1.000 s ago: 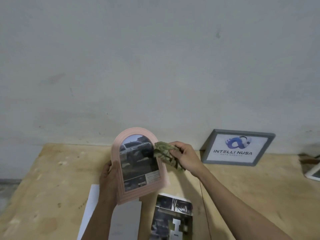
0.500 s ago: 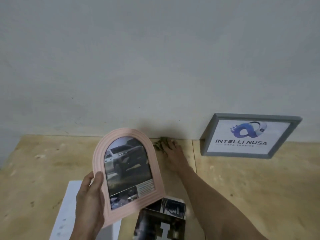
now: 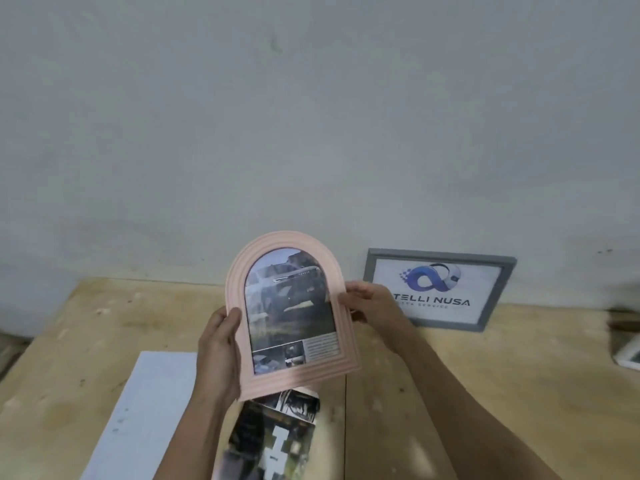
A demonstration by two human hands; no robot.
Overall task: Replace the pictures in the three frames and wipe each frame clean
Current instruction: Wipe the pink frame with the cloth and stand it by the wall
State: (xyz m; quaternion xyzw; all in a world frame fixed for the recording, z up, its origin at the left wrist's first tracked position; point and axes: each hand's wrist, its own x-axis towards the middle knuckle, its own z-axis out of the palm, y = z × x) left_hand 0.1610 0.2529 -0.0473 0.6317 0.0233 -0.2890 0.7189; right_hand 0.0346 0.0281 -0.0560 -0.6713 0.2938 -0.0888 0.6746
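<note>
On the left of the wooden table (image 3: 69, 341) lies a white sheet (image 3: 149, 403), flat and untouched. Just right of it, our left hand (image 3: 218, 355) is closed on the left edge of the pink arched frame (image 3: 291, 375), thumb on the front moulding and fingers behind. The frame is held up off the table, upright and tilted slightly, its face toward us; a car picture (image 3: 291, 306) already sits behind the glazing. Below it, loose magazine pages (image 3: 273, 441) lie on the table. Our right hand (image 3: 374, 303) pinches the frame's right edge, so both hands carry it; no cloth shows in either.

Further right, the grey frame (image 3: 491, 296) with the logo print leans against the wall, and at the far right edge the corner of a white frame (image 3: 628, 356) lies on the table.

We judge that this frame's swap is done and that we are checking it or about to put it down. The next move calls for standing it against the wall, clear of the grey frame, without sliding the glazing or smearing it, then turning to another frame.
</note>
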